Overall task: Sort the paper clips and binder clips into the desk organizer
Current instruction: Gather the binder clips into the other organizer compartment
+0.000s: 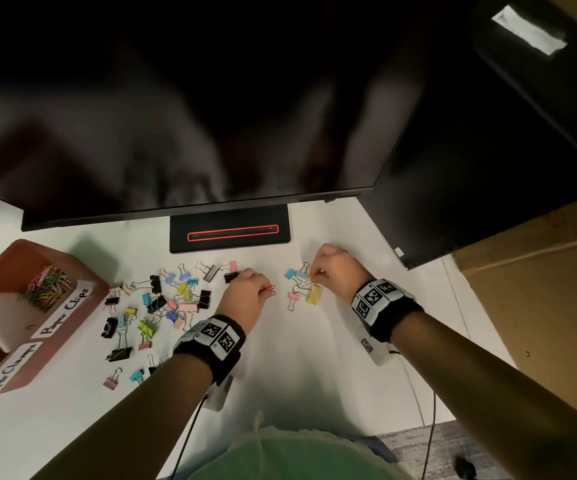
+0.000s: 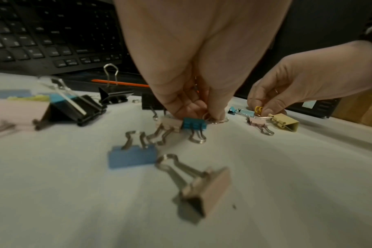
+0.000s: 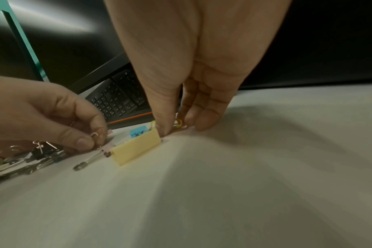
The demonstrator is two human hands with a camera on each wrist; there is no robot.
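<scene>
At the counter's (image 1: 314, 368) left edge the reddish-brown desk organizer (image 1: 82, 292) is sitting, its "Paper Clips" compartment holding a heap of coloured paper clips (image 1: 46, 284); the compartment nearer me is carrying a second label, too blurred for me to read fully. Just right of the organizer, a scatter of binder clips (image 1: 157, 306) in black, blue, pink and yellow is lying across the counter, reaching toward the monitor stand (image 1: 229, 230) at the back edge.

My left hand (image 1: 247, 296) is reaching down at the right fringe of that scatter, fingers curled together and pinching a red paper clip (image 1: 271, 290) against the counter. In the left wrist view my fingertips (image 2: 218, 114) are pressing down beside a teal binder clip (image 2: 194, 125).

Further right, well apart from the main scatter, a small group is lying: a light blue binder clip (image 1: 295, 273), a small pink binder clip (image 1: 293, 297) and a yellow binder clip (image 1: 314, 294). My right hand (image 1: 337, 268) is hovering at the group's far side, thumb and fingers closed on a yellow paper clip (image 1: 312, 276). In the right wrist view my thumb (image 3: 164, 127) is touching down just behind the yellow binder clip. A black keyboard (image 3: 119, 99) is lying under the monitor.
</scene>
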